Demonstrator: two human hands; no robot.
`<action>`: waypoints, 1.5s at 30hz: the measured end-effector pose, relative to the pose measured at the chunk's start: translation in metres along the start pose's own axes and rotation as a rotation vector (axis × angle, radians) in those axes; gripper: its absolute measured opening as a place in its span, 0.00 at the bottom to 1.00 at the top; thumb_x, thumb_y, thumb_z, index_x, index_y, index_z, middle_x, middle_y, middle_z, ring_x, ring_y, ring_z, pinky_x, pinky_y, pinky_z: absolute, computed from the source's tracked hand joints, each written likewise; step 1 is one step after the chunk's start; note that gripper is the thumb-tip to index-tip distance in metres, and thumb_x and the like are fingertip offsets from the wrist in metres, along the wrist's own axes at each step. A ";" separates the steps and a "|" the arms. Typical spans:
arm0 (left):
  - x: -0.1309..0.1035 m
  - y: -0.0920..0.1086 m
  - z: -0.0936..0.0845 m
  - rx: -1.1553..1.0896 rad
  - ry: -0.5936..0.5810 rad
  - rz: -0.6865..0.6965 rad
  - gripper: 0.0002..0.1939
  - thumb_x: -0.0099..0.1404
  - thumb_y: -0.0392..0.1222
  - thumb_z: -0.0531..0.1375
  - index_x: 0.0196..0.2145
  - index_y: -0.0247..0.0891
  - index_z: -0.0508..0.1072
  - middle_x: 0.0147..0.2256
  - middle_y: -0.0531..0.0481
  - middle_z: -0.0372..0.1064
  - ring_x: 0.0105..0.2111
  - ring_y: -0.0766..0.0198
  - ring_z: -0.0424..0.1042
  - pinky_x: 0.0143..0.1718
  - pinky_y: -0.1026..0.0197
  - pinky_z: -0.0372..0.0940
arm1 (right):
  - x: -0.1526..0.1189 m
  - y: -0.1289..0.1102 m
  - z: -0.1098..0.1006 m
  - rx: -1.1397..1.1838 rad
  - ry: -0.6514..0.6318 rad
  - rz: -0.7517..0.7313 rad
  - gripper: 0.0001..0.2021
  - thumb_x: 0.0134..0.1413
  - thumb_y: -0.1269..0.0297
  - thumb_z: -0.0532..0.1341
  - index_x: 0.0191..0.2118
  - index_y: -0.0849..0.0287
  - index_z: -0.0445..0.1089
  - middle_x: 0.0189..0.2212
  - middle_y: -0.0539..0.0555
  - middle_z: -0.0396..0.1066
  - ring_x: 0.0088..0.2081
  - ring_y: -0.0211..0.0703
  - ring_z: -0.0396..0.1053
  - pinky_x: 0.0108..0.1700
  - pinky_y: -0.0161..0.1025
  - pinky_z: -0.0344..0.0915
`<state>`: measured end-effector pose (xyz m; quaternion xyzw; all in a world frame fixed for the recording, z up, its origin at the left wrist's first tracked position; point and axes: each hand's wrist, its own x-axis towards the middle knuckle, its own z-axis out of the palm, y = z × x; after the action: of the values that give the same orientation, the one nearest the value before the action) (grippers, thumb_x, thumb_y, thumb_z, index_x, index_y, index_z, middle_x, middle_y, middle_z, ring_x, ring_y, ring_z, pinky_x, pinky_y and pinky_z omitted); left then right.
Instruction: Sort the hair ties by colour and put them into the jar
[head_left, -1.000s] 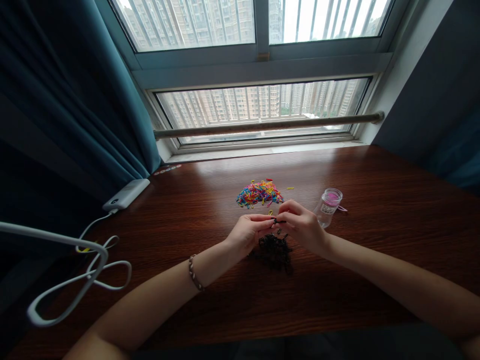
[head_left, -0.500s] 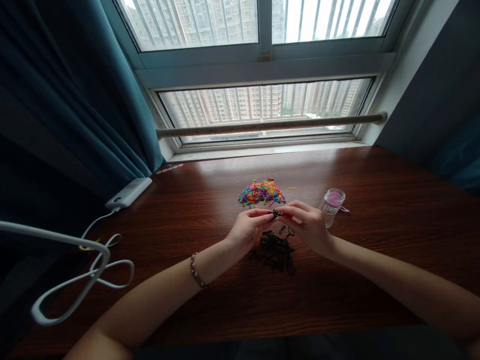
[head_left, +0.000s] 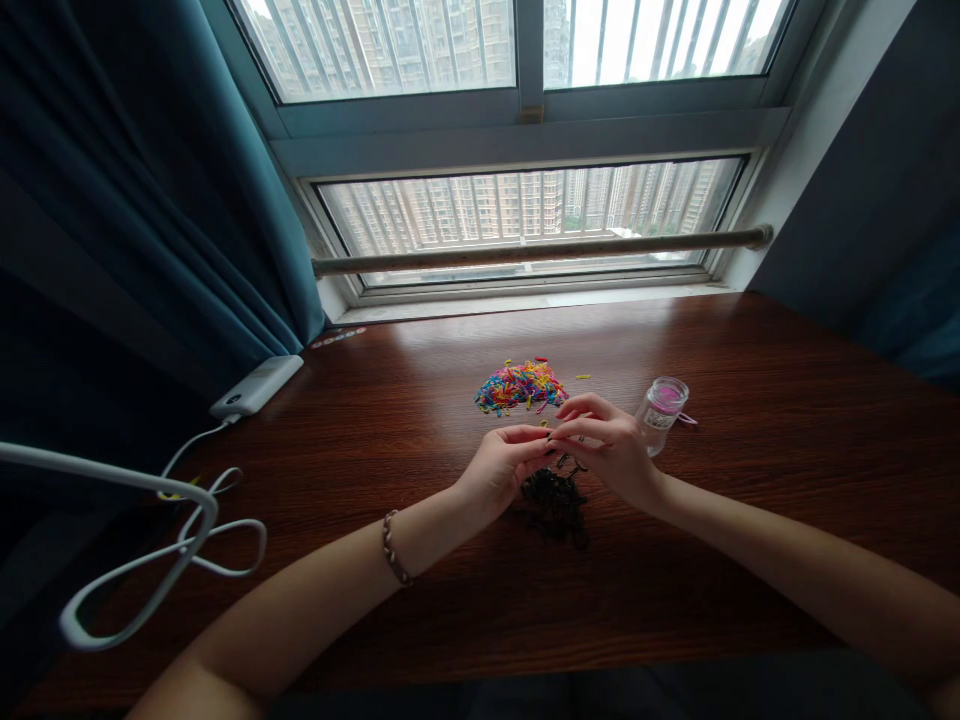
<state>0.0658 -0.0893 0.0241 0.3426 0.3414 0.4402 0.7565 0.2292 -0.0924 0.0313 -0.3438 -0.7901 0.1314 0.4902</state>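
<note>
Two hands, left hand and right hand, pinch one dark bit; should they slip, I reckon it could drop into the black pile at their six o'clock, lost.

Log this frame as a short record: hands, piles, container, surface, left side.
Left hand: pinching a small dark piece, mostly hidden
Right hand: fingertips at the left hand's; grip unclear
Near pile: black loops, below the hands
Far pile: multicoloured pieces, toward the window
Container: clear jar, beside the right hand
Surface: brown wooden table
Left side: white device with cable
</note>
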 end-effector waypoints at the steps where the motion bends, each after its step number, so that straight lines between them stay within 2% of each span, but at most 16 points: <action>1: 0.000 0.001 0.001 -0.005 -0.012 -0.003 0.09 0.47 0.29 0.65 0.29 0.28 0.74 0.29 0.44 0.73 0.32 0.65 0.72 0.41 0.63 0.66 | 0.001 0.000 0.000 0.033 -0.011 0.030 0.04 0.50 0.66 0.60 0.29 0.57 0.72 0.33 0.53 0.68 0.34 0.38 0.66 0.35 0.36 0.64; 7: 0.003 0.005 0.001 -0.028 -0.086 -0.050 0.11 0.48 0.32 0.65 0.32 0.27 0.75 0.34 0.41 0.73 0.34 0.65 0.71 0.42 0.65 0.64 | 0.005 -0.002 -0.001 0.107 0.007 0.199 0.07 0.45 0.63 0.63 0.31 0.60 0.70 0.26 0.51 0.66 0.27 0.35 0.64 0.27 0.32 0.62; 12: 0.007 0.008 0.000 0.020 -0.162 -0.071 0.11 0.51 0.36 0.64 0.34 0.27 0.75 0.34 0.42 0.73 0.33 0.67 0.71 0.39 0.67 0.63 | 0.006 -0.001 -0.002 0.083 -0.041 0.138 0.05 0.46 0.63 0.62 0.27 0.60 0.70 0.26 0.51 0.65 0.28 0.36 0.64 0.28 0.32 0.61; 18: 0.003 0.007 0.002 0.094 -0.170 -0.055 0.12 0.53 0.37 0.63 0.36 0.27 0.75 0.36 0.40 0.72 0.35 0.66 0.70 0.41 0.66 0.62 | 0.001 0.002 0.001 -0.070 -0.095 0.112 0.04 0.49 0.67 0.60 0.25 0.60 0.67 0.26 0.50 0.63 0.28 0.35 0.62 0.29 0.32 0.60; 22: 0.002 0.004 0.004 0.126 -0.125 -0.045 0.15 0.51 0.36 0.64 0.38 0.28 0.74 0.36 0.41 0.73 0.34 0.65 0.71 0.41 0.66 0.62 | -0.002 0.000 0.003 -0.188 -0.046 0.069 0.04 0.50 0.69 0.58 0.27 0.59 0.62 0.26 0.49 0.60 0.28 0.36 0.60 0.30 0.32 0.58; 25: 0.005 0.002 0.004 0.081 -0.052 -0.068 0.14 0.49 0.33 0.65 0.36 0.28 0.75 0.34 0.41 0.73 0.33 0.65 0.71 0.40 0.65 0.63 | -0.004 0.000 0.004 -0.264 -0.017 0.034 0.06 0.50 0.68 0.57 0.27 0.58 0.58 0.25 0.49 0.57 0.26 0.36 0.57 0.28 0.32 0.57; 28: 0.008 0.001 0.006 0.003 0.005 -0.074 0.10 0.49 0.29 0.64 0.32 0.28 0.75 0.32 0.42 0.73 0.32 0.66 0.72 0.39 0.66 0.65 | -0.004 0.002 0.003 -0.272 -0.047 -0.014 0.08 0.53 0.68 0.55 0.24 0.57 0.57 0.25 0.49 0.56 0.25 0.36 0.57 0.27 0.32 0.56; 32: 0.011 0.001 0.008 -0.100 0.065 -0.087 0.08 0.49 0.25 0.62 0.30 0.27 0.75 0.32 0.43 0.73 0.30 0.68 0.71 0.37 0.68 0.66 | -0.003 0.004 0.001 -0.205 -0.101 -0.072 0.09 0.55 0.67 0.52 0.25 0.58 0.61 0.27 0.52 0.61 0.28 0.37 0.61 0.30 0.33 0.61; 35: 0.014 -0.002 0.006 -0.165 0.095 -0.054 0.08 0.50 0.24 0.61 0.30 0.28 0.75 0.32 0.44 0.73 0.30 0.69 0.71 0.36 0.70 0.66 | -0.003 0.003 0.000 -0.186 -0.116 -0.138 0.07 0.56 0.69 0.51 0.33 0.59 0.66 0.32 0.56 0.65 0.35 0.41 0.64 0.36 0.37 0.64; 39: 0.016 -0.007 0.000 -0.217 0.100 -0.002 0.08 0.50 0.25 0.62 0.31 0.30 0.75 0.33 0.45 0.73 0.32 0.68 0.71 0.37 0.69 0.66 | -0.003 -0.001 0.001 -0.216 -0.190 -0.238 0.11 0.56 0.73 0.50 0.41 0.62 0.66 0.36 0.60 0.67 0.42 0.45 0.64 0.41 0.43 0.66; 45: 0.012 -0.005 0.000 -0.220 0.108 -0.003 0.07 0.51 0.26 0.62 0.30 0.29 0.75 0.34 0.43 0.72 0.34 0.67 0.71 0.39 0.67 0.66 | -0.004 -0.002 0.006 -0.306 -0.246 -0.276 0.13 0.55 0.74 0.50 0.42 0.63 0.67 0.36 0.61 0.68 0.42 0.49 0.63 0.39 0.46 0.68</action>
<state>0.0727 -0.0801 0.0176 0.2330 0.3317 0.4916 0.7707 0.2245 -0.0953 0.0268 -0.2841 -0.8941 -0.0173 0.3460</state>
